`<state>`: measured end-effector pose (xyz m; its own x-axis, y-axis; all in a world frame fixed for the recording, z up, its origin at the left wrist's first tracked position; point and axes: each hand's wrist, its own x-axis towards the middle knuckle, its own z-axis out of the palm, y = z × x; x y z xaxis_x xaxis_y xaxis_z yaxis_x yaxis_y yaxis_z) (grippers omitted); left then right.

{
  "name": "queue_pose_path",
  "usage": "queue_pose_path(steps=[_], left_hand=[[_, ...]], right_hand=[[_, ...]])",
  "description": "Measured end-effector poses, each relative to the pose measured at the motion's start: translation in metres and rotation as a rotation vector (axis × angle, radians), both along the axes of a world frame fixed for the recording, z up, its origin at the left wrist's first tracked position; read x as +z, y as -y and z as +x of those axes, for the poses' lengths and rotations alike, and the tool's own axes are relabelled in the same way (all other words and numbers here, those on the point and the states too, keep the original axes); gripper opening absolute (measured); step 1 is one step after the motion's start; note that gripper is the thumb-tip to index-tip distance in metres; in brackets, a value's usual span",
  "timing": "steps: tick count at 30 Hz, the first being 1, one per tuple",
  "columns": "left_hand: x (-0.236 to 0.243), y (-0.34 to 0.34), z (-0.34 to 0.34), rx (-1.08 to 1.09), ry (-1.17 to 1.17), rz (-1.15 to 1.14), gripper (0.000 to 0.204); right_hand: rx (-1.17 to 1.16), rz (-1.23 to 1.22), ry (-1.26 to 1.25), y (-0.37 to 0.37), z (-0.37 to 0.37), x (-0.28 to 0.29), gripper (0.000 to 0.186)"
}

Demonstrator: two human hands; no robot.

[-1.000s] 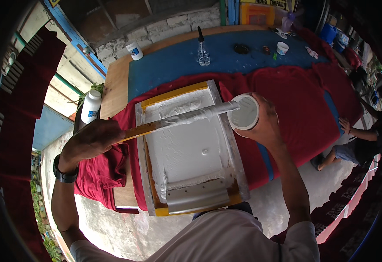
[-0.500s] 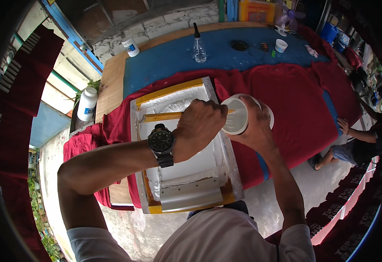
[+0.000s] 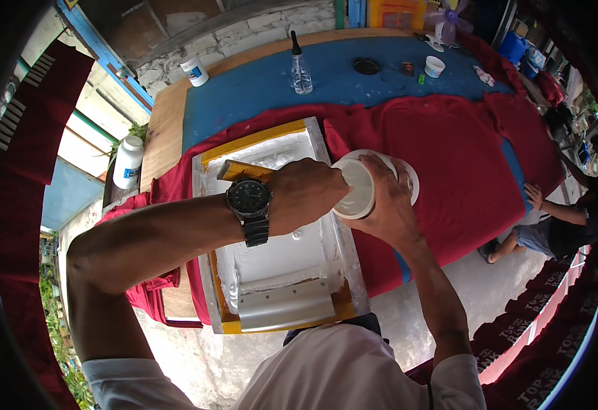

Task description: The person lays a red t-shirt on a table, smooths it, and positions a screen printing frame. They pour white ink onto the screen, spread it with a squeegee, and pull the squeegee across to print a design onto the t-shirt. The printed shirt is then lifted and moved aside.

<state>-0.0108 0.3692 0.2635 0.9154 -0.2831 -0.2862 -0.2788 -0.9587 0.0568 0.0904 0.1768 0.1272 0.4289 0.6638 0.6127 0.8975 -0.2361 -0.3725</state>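
A yellow flat stick with ruler-like marks [image 3: 238,170] runs through my closed left hand [image 3: 306,193], which wears a wristwatch. Its far end is hidden behind the fist, at the mouth of a white plastic tub [image 3: 348,216]. My right hand [image 3: 393,205] grips that tub by the side, tilting its opening toward my left hand. Pale white stuff shows inside. Under my left arm lies a screen-printing frame [image 3: 355,273], its mesh coated in thick white ink [image 3: 271,256]. A metal strip [image 3: 286,305] rests across the frame's near end.
Dark red cloth [image 3: 442,164] covers much of the blue table [image 3: 237,102]. Along the back stand a clear spray-like bottle [image 3: 301,75], a white jar [image 3: 194,71] and a small white cup [image 3: 434,66]. A larger white bottle [image 3: 128,162] stands left. Another person's hand [image 3: 535,197] touches the right edge.
The yellow stick has turned, its marked face now showing more, and less of it sticks out past my left hand. The view has shifted slightly; my right hand still holds the tub.
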Motion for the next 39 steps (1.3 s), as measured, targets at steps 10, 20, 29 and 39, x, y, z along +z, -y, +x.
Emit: queue_pose_path(steps=[10, 20, 29, 39], left_hand=[[-0.02, -0.032, 0.044, 0.329, -0.271, -0.337, 0.043], [0.011, -0.058, 0.018, 0.622, -0.398, -0.42, 0.045], [0.043, -0.087, -0.031, 0.636, -0.312, -0.415, 0.045], [0.068, -0.119, -0.106, 0.705, -0.254, -0.505, 0.043]], right_hand=[[-0.035, -0.01, -0.072, 0.009, 0.003, 0.002, 0.107], [-0.041, 0.045, -0.037, 0.01, 0.011, -0.002, 0.118], [-0.102, 0.119, -0.089, 0.017, 0.022, 0.001, 0.123], [-0.147, 0.108, -0.157, 0.014, 0.027, 0.006, 0.122]])
